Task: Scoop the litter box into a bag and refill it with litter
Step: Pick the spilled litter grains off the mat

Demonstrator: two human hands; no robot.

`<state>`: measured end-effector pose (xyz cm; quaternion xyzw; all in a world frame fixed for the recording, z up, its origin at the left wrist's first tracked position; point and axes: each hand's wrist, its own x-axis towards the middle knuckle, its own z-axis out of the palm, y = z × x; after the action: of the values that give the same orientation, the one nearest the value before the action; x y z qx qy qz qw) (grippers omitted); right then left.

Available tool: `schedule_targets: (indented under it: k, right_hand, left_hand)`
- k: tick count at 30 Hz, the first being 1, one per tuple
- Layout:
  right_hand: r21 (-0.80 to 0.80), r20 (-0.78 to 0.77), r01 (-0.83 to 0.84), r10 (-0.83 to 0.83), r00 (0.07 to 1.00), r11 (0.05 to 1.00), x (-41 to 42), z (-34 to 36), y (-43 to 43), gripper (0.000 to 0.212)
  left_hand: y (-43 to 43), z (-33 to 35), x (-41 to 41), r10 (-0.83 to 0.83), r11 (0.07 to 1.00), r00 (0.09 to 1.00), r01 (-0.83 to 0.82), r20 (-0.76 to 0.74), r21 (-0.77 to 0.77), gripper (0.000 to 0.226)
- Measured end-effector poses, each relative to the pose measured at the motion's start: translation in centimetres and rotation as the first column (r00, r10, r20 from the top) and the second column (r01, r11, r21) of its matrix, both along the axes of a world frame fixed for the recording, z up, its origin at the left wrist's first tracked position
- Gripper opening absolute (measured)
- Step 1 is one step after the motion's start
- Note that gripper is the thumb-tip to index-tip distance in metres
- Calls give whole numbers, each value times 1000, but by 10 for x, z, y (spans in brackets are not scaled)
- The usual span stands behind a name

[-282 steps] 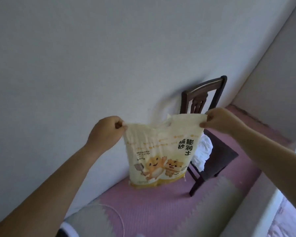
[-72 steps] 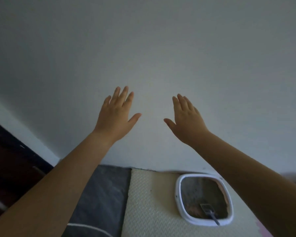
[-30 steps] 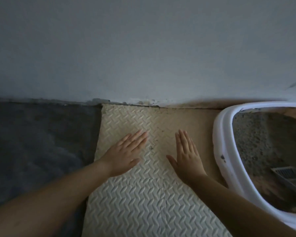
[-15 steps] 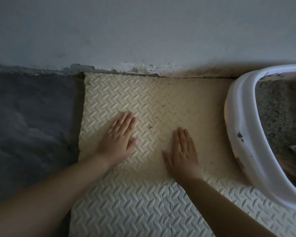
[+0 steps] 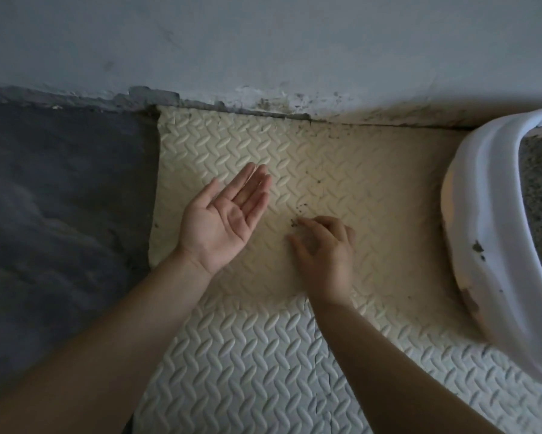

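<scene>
One cream mat [image 5: 263, 355], our left hand [image 5: 222, 220] palm up, fingers loose, our right hand [image 5: 322, 255] curled onto spilled grains [image 5: 300, 209], pinch unclear, litter box [image 5: 482, 214] at mat's right edge, beyond that hand.

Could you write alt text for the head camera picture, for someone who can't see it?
A person's right hand, fingers bent, reaches for a few dark grains on a cream foam mat, while the left hand is held beside it, palm up. A white litter box sits at the right edge, a grey rug at the left.
</scene>
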<state>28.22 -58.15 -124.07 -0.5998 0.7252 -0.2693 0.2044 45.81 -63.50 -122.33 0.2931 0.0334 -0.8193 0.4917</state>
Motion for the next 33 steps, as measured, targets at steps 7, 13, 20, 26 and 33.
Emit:
schedule_targets:
  k: [7, 13, 20, 26, 33]
  right_hand:
    - [11, 35, 208, -208, 977, 978, 17, -2, -9, 15]
    - [-27, -18, 160, -161, 987, 987, 20, -6, -10, 11]
    - [89, -93, 132, -124, 988, 987, 22, 3, -17, 14]
    - [-64, 64, -5, 9, 998, 998, 49, 18, -7, 17]
    - [-62, 105, 81, -74, 992, 995, 95, 16, 2, 15]
  left_hand:
    - [-12, -27, -10, -29, 999, 991, 24, -134, -41, 61]
    - [-15, -41, -11, -117, 991, 981, 104, -157, -89, 71]
    - [-17, -39, -12, -122, 989, 971, 102, -204, -104, 74]
    - [-15, -39, -15, -137, 985, 961, 107, -240, -136, 76]
    - [-12, -38, -20, -140, 976, 966, 98, -219, -195, 77]
